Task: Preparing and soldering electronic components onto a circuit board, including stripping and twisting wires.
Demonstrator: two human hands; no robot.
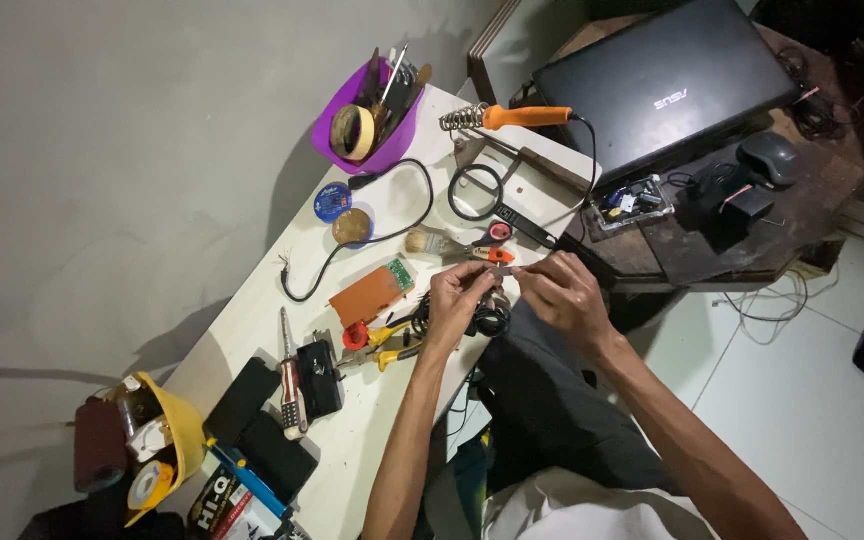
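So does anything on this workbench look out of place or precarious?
The orange-handled soldering iron lies in its coil stand at the far edge of the white table, its cord hanging over the side. Both hands, left and right, pinch a small part off the table's edge. Otherwise just clutter.

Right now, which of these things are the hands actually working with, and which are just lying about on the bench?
In hand:
left hand and right hand, pinching a small pale strip between them; what it is cannot be told.

Lying about:
orange-handled soldering iron
round black magnifier
orange circuit board
purple plastic tool tub
closed black laptop
yellow-handled pliers
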